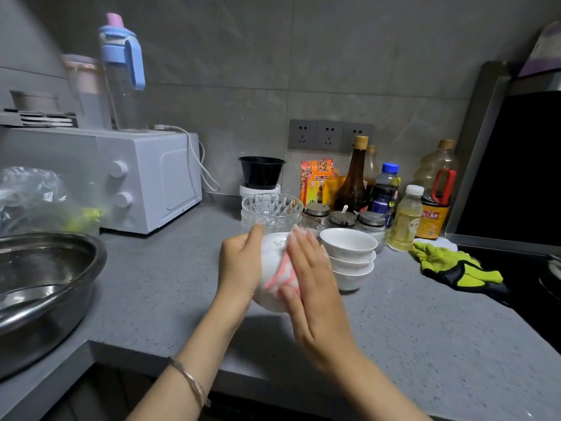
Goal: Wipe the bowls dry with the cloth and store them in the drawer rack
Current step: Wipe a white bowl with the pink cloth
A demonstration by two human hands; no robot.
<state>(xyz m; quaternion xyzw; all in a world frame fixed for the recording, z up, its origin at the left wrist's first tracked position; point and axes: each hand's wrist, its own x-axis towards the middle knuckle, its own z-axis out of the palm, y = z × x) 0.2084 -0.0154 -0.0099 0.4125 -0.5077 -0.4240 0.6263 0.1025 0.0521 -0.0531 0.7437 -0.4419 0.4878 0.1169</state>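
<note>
A white bowl (pixel 271 262) is held on its side above the grey counter (pixel 425 344). My left hand (pixel 239 262) grips its left rim. My right hand (pixel 309 278) lies flat with straight fingers and presses a pink and white cloth (pixel 280 279) against the bowl's outside. Just to the right, a stack of white bowls (pixel 349 256) stands on the counter. Behind my hands stand stacked cut-glass bowls (pixel 271 209). No drawer rack is in view.
A steel basin (pixel 45 287) fills the left edge, with a white microwave (pixel 145 177) behind it. Sauce bottles and spice jars (pixel 376 202) crowd the back right. A green glove (pixel 455 268) lies beside the black stove (pixel 531 287). A black tub (pixel 261 171) stands at the back.
</note>
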